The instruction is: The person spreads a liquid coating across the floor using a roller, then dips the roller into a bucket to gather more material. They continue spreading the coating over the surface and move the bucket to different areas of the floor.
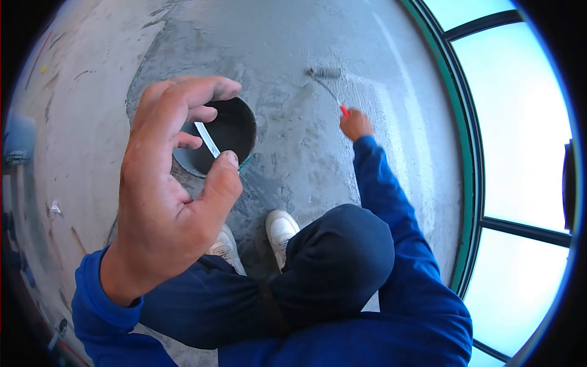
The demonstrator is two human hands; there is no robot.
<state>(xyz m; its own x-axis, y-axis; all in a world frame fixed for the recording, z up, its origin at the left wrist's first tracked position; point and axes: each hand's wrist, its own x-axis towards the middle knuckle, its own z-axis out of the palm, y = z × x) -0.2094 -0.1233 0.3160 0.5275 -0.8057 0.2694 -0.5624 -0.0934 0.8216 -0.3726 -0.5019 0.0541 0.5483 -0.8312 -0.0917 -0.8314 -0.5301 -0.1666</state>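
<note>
Nearest the lens, the left hand (174,183) is raised, thumb and curled fingers wide apart, hiding much of the bucket (246,119) behind it; the pale strip (206,139) in the gap may be the bucket's handle, though contact is hard to judge. Farther out, the right hand (356,125) grips a paint roller (326,73) by its mostly hidden red handle, the roller head on the wet-looking concrete floor (281,37), left of window panes (513,79) cropped by the dark lens edge.

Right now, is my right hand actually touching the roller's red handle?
Touching. The head view shows your right hand closed around the red handle, whose front end sticks out of the fist toward the roller.
</note>
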